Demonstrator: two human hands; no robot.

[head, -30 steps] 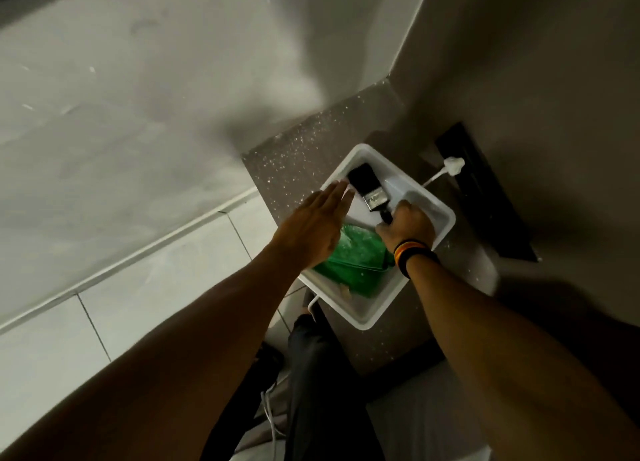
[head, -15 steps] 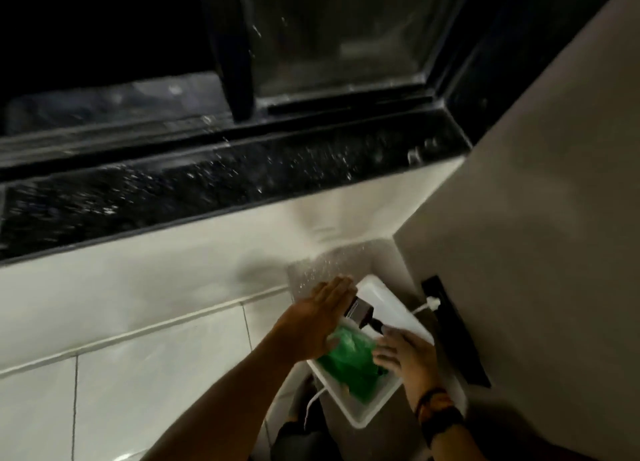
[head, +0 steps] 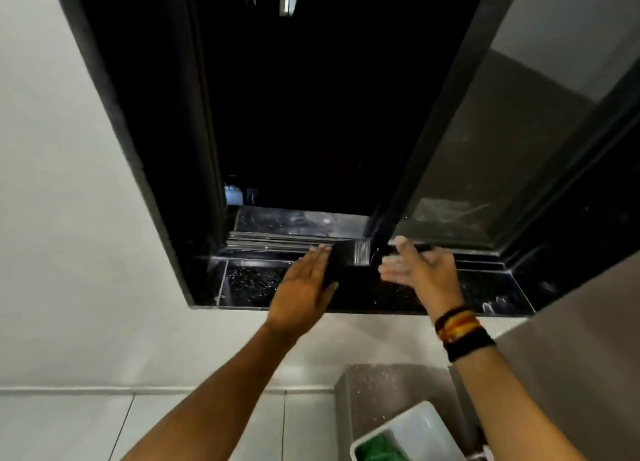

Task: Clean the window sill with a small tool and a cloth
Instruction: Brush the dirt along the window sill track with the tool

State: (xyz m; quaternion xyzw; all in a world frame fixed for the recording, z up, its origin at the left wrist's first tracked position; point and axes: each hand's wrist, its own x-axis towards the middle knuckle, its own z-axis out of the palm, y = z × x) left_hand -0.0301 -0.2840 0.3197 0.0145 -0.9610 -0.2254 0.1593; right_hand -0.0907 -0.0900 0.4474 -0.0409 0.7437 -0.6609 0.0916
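Observation:
A black speckled window sill (head: 250, 282) runs under an open sliding window. My right hand (head: 423, 275) holds a small black paintbrush (head: 350, 260) by its handle, with the silver ferrule and bristles pointing left over the sill; the handle is mostly hidden by the fingers. My left hand (head: 304, 286) is flat with its fingers together, resting against the bristles and holding nothing. A green cloth (head: 378, 447) lies in a white tub (head: 417, 413) at the bottom right, below my right forearm.
The window's metal track (head: 277, 242) lies just behind the sill. A dark sliding window frame (head: 412, 169) stands directly above the brush. A grey wall (head: 571, 339) closes in on the right, and a white tiled wall (head: 86, 422) lies below the sill.
Both hands have risen from the white tub to the sill. My right hand brought the brush up with it, and the green cloth stayed in the tub. The view tilted up to the window.

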